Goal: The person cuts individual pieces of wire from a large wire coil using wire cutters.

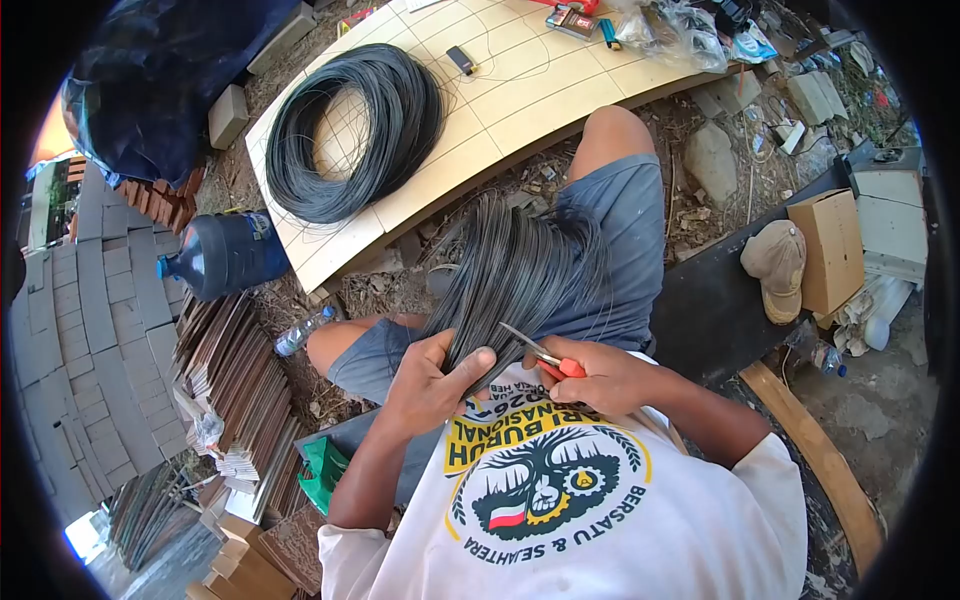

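Observation:
A thick bundle of thin dark wires (510, 265) lies across my lap, its strands fanning out away from me. My left hand (435, 385) is wrapped round the near end of the bundle, thumb on top. In my right hand (600, 378) is a cutting tool with red handles (566, 368); its pointed metal jaws reach toward the wires, just right of my left hand. Whether the jaws touch a strand, I cannot tell. Beyond my knees, a large coil of dark wire (405, 120) rests on the pale board (530, 95).
A black lighter (461, 60) and plastic bags (675, 40) lie on the board. To the left are a blue water jug (225, 255), a small bottle (303, 332) and stacked tiles (235, 385). On the right, a cap (775, 268) leans by a cardboard box (832, 250).

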Available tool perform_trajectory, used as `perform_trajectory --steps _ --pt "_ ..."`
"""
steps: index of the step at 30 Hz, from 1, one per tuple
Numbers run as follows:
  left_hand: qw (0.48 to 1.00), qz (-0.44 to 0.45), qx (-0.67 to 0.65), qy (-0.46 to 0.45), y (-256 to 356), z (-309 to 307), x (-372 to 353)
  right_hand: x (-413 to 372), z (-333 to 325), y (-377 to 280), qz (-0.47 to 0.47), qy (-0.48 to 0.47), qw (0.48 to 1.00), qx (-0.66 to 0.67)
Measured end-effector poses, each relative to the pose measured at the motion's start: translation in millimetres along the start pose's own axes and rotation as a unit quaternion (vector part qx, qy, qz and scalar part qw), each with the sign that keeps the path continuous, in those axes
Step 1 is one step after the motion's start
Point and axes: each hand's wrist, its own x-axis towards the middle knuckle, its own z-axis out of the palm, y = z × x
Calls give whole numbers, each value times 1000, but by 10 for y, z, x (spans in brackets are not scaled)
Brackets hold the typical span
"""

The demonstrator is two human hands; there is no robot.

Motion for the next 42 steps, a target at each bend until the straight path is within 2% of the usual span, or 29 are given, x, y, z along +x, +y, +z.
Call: perform_trajectory --steps 7,9,13,15,19,21,23,25,27,28,31,33,34,37,38,40,42 --pt "998 -7 -33 -51 138 -53 -7 -14 17 -60 18 -4 1000 -17" --pt "997 -27 -26 -74 181 -67 -2 -17 26 -38 12 15 998 -66" --pt "996 -14 -38 -74 205 -49 2 -53 46 -71 -4 26 998 -60" --pt "999 0 -39 -30 191 -37 14 -64 63 -75 -16 36 997 -61" --pt "1000 16 2 -13 113 -12 4 -78 64 -59 -20 42 997 -62" --pt "995 94 36 15 134 4 -16 -49 49 -97 -26 45 996 -70" --pt "990 93 101 36 256 -51 -123 7 68 -54 -69 46 994 -64" --pt "979 141 136 50 249 -157 -188 84 75 -133 -79 25 996 -35" --pt "977 126 146 89 446 -265 -339 178 55 -363 -89 11 993 -83" --pt "977 127 136 107 473 -311 -396 281 82 -363 -106 -5 994 -10" --pt "975 124 114 147 610 -428 -608 497 119 -609 -155 -23 986 -56" --pt "952 168 180 181 598 -536 -739 567 164 -769 -175 -36 980 -87" --pt "927 194 222 230 584 -517 -827 569 205 -849 -171 -55 980 -87" --pt "929 194 214 233 563 -532 -1020 621 280 -890 -158 -99 978 -94" --pt "958 104 151 221 605 -465 -1124 661 298 -829 -150 -131 977 -72" --pt "959 80 135 235 442 -420 -1113 726 317 -752 -137 -164 976 -49" --pt "964 49 115 237 305 -308 -1098 716 338 -648 -35 -185 981 50"
